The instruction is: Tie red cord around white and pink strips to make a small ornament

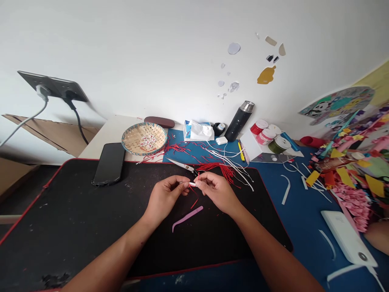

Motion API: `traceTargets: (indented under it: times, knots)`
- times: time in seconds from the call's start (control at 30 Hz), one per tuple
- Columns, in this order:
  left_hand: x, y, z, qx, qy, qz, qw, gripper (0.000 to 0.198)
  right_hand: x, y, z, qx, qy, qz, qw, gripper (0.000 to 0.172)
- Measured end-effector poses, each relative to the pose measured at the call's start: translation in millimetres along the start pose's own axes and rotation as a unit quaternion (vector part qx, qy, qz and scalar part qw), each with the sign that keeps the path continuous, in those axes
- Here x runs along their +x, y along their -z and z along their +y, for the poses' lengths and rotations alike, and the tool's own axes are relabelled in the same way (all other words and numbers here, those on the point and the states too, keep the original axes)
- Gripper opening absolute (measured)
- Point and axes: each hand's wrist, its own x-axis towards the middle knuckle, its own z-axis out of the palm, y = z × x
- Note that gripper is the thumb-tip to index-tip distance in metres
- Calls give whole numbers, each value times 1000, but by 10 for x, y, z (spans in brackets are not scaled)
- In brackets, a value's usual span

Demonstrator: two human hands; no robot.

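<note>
My left hand [167,191] and my right hand [215,188] meet above the black mat [75,219], fingers pinched together on a small white and red strip piece [192,183]. A thin red strip [194,202] dangles below it. Pink curved tweezers [187,218] lie on the mat just under my hands. Scissors [182,165] rest beyond my fingers, beside a heap of red strips [217,168] and white strips [234,162].
A black phone [109,163] and a woven basket [144,139] with small red-white pieces sit at the back left. Tissue pack [198,130], dark flask [240,120], paint jars [264,132], coloured paper scraps [349,170] and a white power bank [348,237] fill the right.
</note>
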Motion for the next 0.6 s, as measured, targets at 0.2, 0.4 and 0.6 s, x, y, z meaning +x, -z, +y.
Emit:
traceTargets:
  times: [0.2, 0.4, 0.6]
  knots:
    - [7, -24, -27, -7, 10, 3, 1000, 29, -17, -36, 38, -62, 26, 57, 996, 23]
    - [44, -26, -100, -33, 33, 11, 999, 32, -114, -155, -42, -138, 113, 56, 982, 12]
    - [80, 25, -107, -50, 37, 2, 998, 30, -194, -357, -5, -239, 236, 14, 942, 12]
